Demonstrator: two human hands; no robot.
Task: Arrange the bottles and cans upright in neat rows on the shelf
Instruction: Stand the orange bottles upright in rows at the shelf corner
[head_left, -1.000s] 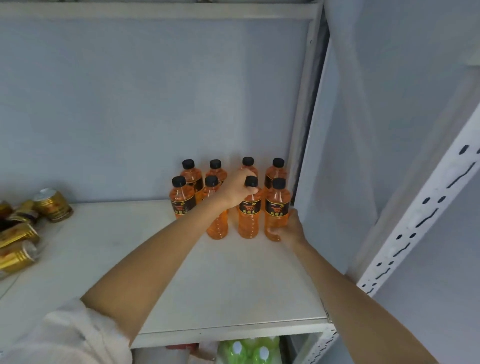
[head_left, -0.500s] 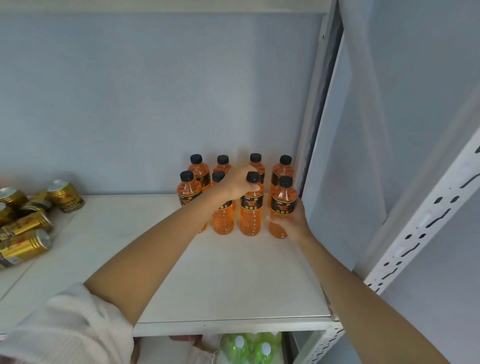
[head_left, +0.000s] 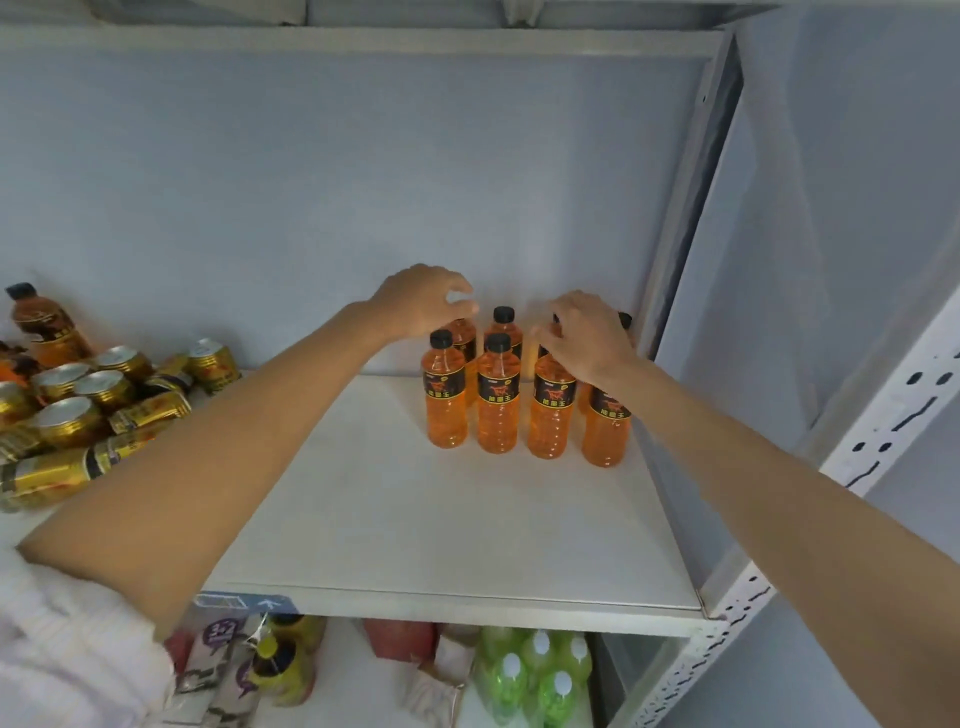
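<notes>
1. Both hands have lifted off the front bottles since the earlier frame: the left hand (head_left: 423, 301) now hovers over the back-left caps, and the right hand (head_left: 587, 338) lies over the caps at the right end of the orange bottles (head_left: 497, 400).
2. These bottles stand upright in two rows of four at the back right corner of the shelf (head_left: 441, 525), front row nearly level, back row partly hidden.
3. Left grip is released, fingers curled loosely above a cap. Right fingers drape over the caps; whether they clasp one I cannot tell.
4. Judged step: squaring up the bottle block, nearly finished.
5. Next move likely calls for turning left to the gold cans (head_left: 67, 415), which lie jumbled, some upright and several on their sides, with one more loose bottle (head_left: 44, 325) tilted behind them. Each needs standing up and lining beside the block.
6. Bare white board lies between the block and the cans; a pale blue wall stands behind, a perforated metal post (head_left: 883, 431) at right, green bottles (head_left: 535, 670) below.
</notes>
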